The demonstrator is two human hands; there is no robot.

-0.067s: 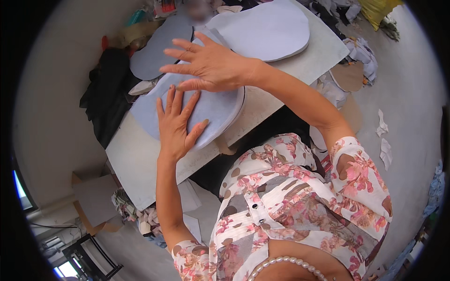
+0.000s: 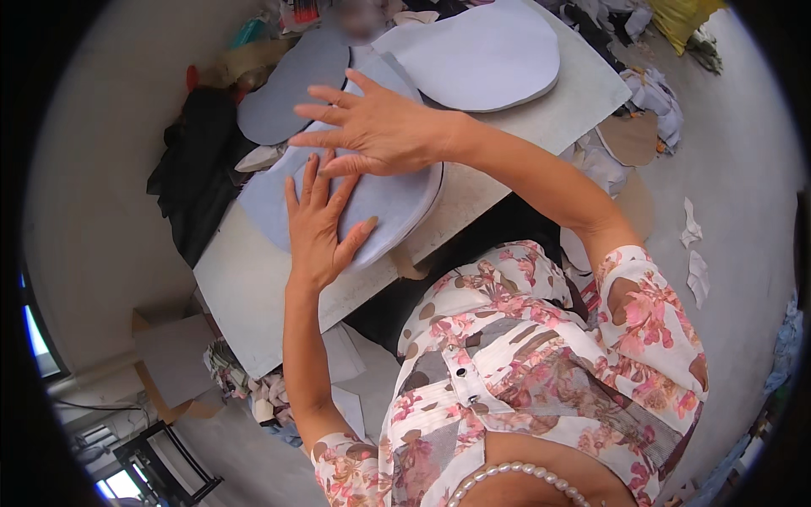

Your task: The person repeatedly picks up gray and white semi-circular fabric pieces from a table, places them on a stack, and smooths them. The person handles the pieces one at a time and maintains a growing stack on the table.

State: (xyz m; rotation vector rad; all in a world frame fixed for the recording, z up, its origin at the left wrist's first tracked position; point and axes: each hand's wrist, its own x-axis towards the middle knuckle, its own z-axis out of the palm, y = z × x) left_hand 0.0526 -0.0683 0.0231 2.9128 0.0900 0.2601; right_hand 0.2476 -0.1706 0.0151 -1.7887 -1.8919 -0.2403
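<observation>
A pale blue, rounded stack of flat cloth-like pieces (image 2: 389, 211) lies on the white table, its layered edge showing on the right. My left hand (image 2: 319, 228) rests on it with fingers spread, holding nothing. My right hand (image 2: 376, 127) is over the upper part of the same stack, fingers apart and palm down, its thumb near the left fingertips. Whether the right palm touches the cloth I cannot tell.
A second pale, curved stack (image 2: 481, 59) lies at the far right of the table (image 2: 245, 296). A grey-blue curved piece (image 2: 291, 93) is at the far left, beside dark cloth (image 2: 198, 169). Cardboard boxes (image 2: 173, 363) and fabric scraps surround the table; paper scraps (image 2: 697, 279) lie on the floor.
My right hand has shifted slightly toward me, fingers still spread. My left hand stays in nearly the same place on the cloth stack.
</observation>
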